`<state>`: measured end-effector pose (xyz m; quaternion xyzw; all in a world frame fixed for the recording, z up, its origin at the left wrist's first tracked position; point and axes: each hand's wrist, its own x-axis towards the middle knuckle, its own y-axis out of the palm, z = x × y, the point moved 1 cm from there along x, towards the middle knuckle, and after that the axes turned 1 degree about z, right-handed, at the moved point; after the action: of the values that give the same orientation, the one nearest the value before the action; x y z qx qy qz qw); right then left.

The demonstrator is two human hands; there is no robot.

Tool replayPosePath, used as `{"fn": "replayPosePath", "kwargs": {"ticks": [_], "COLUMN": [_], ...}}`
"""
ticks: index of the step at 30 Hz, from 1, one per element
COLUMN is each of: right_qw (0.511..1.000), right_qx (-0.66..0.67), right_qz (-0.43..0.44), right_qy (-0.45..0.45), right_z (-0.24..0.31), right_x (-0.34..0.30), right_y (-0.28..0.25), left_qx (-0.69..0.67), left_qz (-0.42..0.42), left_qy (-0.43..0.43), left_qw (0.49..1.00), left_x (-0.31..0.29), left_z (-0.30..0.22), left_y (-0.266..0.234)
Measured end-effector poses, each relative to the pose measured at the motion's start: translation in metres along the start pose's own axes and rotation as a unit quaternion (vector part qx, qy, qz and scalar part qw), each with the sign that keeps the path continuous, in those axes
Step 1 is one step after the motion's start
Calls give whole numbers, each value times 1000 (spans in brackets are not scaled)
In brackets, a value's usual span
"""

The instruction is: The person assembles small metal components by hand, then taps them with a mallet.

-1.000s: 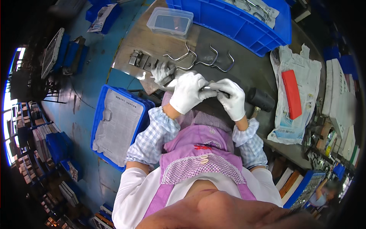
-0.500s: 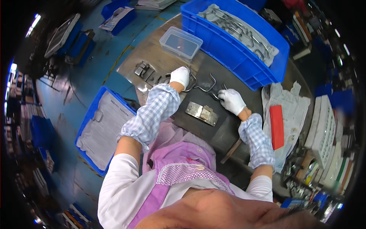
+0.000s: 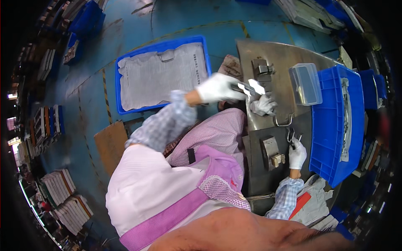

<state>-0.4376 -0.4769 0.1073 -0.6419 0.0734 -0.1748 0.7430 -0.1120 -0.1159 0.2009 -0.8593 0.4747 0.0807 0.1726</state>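
Note:
My left hand [image 3: 220, 88], in a white glove and smeared by motion, is over the gap between the blue crate and the steel table [image 3: 276, 52]. Its fingers are closed round a dark, shiny thing whose bright glare hides its kind. In my gloved right hand [image 3: 297, 155], a bent metal rod [image 3: 289, 134] is held above the dark mat [image 3: 264, 178]. Another bent metal rod [image 3: 284, 121] lies just beyond it. Left of my right hand sits a metal fixture [image 3: 270, 147] with a brass-coloured block. A third bent rod [image 3: 166, 58] rests on paper in the low blue crate [image 3: 119, 90].
A crumpled white cloth [image 3: 264, 105] and a small metal clamp block [image 3: 263, 69] are on the table's left side. A clear plastic box [image 3: 305, 83] stands against a tall blue crate [image 3: 331, 138] at the right. Red and white wrapping [image 3: 299, 205] lies near my right forearm.
My view has turned to the left. My left hand has moved off the bent rods, leftward toward the low blue crate. My right hand remains over the mat near the fixture.

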Motion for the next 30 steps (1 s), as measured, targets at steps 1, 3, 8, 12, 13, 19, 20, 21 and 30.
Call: {"fn": "replayPosePath", "kwargs": {"ticks": [1, 3, 8, 12, 13, 19, 20, 21, 30], "right_qw": [1000, 994, 893, 883, 889, 883, 890, 895, 957], "right_qx": [5, 65, 314, 317, 311, 314, 302, 295, 236], "right_qz": [10, 24, -88, -115, -118, -131, -123, -121, 166], "right_qy": [15, 88, 312, 326, 313, 323, 319, 312, -27], "right_z": [3, 0, 17, 44, 60, 100, 116, 134, 344], "right_x": [0, -3, -5, 3, 16, 33, 46, 62, 201], "right_y": [1, -1, -25, -46, -52, -86, -94, -100, -48], "left_qx": [39, 7, 288, 330, 347, 268, 264, 280, 400], "left_qz": [-51, -132, -210, -110, -91, -133, -134, -147, -151], "left_qy": [32, -90, -82, -79, -120, -70, -71, -59, -37], "left_qw": [997, 987, 931, 934, 926, 952, 952, 947, 903], "left_x": [-10, -23, -7, 27, 32, 48, 52, 55, 61], "left_z": [45, 122, 276, 295, 333, 313, 320, 330, 358], "left_y": [-25, -64, -83, -45, -40, -60, -64, -68, -36]}}
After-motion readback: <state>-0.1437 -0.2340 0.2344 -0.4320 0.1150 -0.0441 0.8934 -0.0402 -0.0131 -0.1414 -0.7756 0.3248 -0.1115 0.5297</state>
